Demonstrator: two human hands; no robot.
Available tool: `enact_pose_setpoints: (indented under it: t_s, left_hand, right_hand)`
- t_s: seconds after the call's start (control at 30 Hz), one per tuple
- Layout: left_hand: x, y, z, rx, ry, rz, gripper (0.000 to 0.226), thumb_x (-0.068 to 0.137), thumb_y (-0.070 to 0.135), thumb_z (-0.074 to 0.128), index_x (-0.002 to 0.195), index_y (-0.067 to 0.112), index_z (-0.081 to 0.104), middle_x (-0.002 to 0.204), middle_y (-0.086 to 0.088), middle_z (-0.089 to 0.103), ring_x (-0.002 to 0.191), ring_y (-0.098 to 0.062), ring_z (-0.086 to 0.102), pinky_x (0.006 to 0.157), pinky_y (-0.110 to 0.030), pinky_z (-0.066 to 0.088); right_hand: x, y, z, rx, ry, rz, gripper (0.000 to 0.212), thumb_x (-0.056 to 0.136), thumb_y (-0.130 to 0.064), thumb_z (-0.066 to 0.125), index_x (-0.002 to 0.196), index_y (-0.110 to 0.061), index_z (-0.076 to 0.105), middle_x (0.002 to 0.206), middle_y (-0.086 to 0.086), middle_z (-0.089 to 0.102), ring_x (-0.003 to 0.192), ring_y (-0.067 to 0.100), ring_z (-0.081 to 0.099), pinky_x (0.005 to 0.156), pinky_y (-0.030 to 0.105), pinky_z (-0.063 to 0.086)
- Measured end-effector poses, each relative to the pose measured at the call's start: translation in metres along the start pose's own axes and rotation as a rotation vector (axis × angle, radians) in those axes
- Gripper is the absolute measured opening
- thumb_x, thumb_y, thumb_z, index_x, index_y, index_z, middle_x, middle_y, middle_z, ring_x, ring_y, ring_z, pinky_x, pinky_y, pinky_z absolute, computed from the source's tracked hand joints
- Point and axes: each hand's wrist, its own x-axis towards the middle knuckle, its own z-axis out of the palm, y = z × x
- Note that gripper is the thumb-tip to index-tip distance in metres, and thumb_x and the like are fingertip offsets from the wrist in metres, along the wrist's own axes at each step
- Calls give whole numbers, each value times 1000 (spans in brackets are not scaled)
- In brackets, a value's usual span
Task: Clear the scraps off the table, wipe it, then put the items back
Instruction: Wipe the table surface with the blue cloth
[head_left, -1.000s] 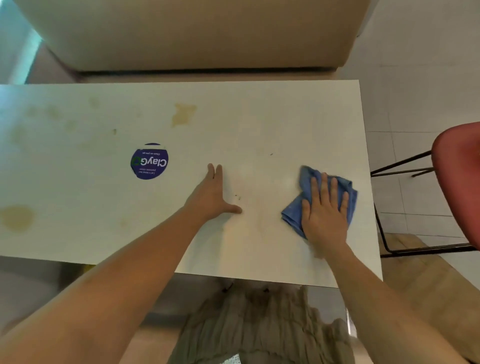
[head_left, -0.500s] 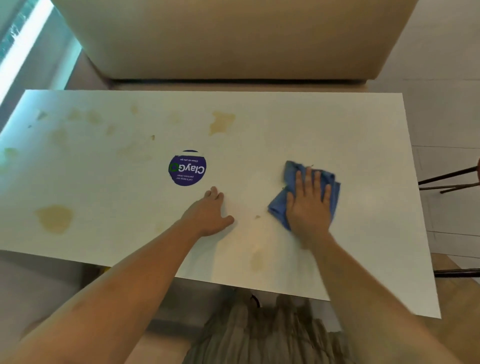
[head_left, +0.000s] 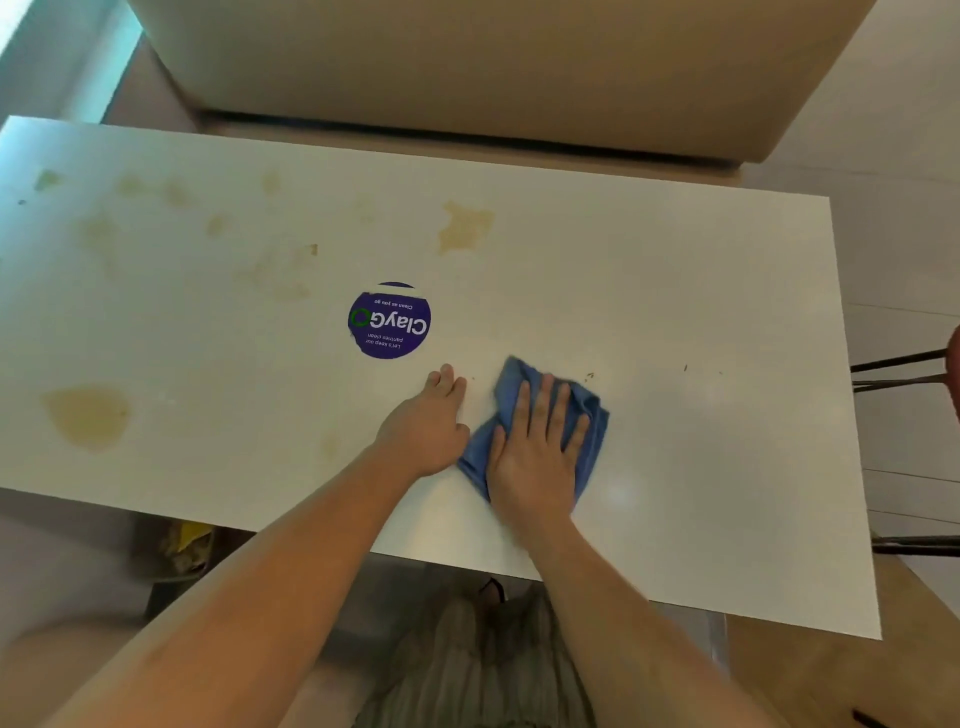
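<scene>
Right hand (head_left: 535, 457) flat, fingers straight, pressing blue cloth (head_left: 593, 421), covering its middle, left hand (head_left: 423, 428) flat on stained tabletop (head_left: 701, 467), its left end cut off, tiny dark specks (head_left: 589, 375) unidentifiable

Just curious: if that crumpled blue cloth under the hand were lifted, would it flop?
Probably floppy: the crumpled blue cloth lies in soft folds under the right hand. Likely light, being thin. It should slide easily on the smooth white table.

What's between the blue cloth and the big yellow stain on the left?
The left hand, flat beside the cloth, then mostly bare table up to the stain. Head view.
</scene>
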Motion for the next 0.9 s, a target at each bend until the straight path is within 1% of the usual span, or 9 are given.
enact_pose_setpoints:
  t_s: [0.13,0.23,0.3,0.4,0.5,0.6,0.67,0.8,0.9]
  left_hand:
    - [3,0,1,31,3,-5,67,110,28,37,165,11,2,173,-9,-10,160,-24,-1,126,-39,20]
    - [2,3,1,49,5,-14,67,109,25,36,165,10,3,173,-10,-10,160,-25,0,124,-40,23]
    - [0,3,0,51,7,-12,67,108,24,36,165,10,3,173,-9,-11,160,-24,-1,124,-40,25]
    - [1,3,-1,48,0,-16,67,108,24,36,165,10,2,172,-8,-13,160,-23,-2,124,-40,25]
    - [2,5,0,60,3,-16,67,108,25,35,165,10,2,172,-8,-13,160,-24,-3,122,-41,29]
    - [3,4,3,54,9,-14,68,108,25,35,165,11,2,173,-7,-13,160,-23,-3,121,-42,31]
    - [3,3,3,39,3,-10,68,107,25,36,165,11,3,173,-7,-12,160,-22,-3,122,-42,30]
    - [2,0,2,-9,-14,-2,66,107,19,34,166,12,5,173,-5,-11,160,-20,-2,125,-39,21]
    - [1,-8,-1,-104,4,11,67,105,13,39,166,14,10,173,-4,-4,160,-20,4,126,-35,15]
  right_hand:
    - [40,6,-6,8,9,-58,63,109,-42,14,163,-13,-1,171,10,-7,157,28,-8,125,55,6]
    - [-21,42,-11,2,-67,-232,63,109,-42,17,163,-14,0,171,9,-6,157,27,-8,126,55,7]
    - [-66,91,-19,-40,-78,-249,62,109,-38,23,163,-14,7,171,7,-2,158,27,-4,125,56,11]
    - [-63,168,-42,-36,5,28,62,107,-35,24,163,-13,11,171,8,5,158,27,4,124,58,13]
    - [-1,213,-63,28,68,341,62,106,-39,15,164,-17,5,171,7,5,158,25,1,125,58,7]
    - [78,218,-79,157,139,441,57,108,-33,19,162,-16,12,170,8,14,157,24,7,125,56,9]
    - [115,195,-80,239,129,341,55,108,-29,23,162,-16,18,168,7,22,156,20,12,127,47,8]
    - [109,101,-58,331,-35,-91,56,107,-31,22,163,-27,16,169,-3,21,156,9,6,126,30,-4]
    - [61,40,-39,404,-156,-283,55,108,-26,31,161,-35,20,167,-6,25,155,10,13,127,33,8]
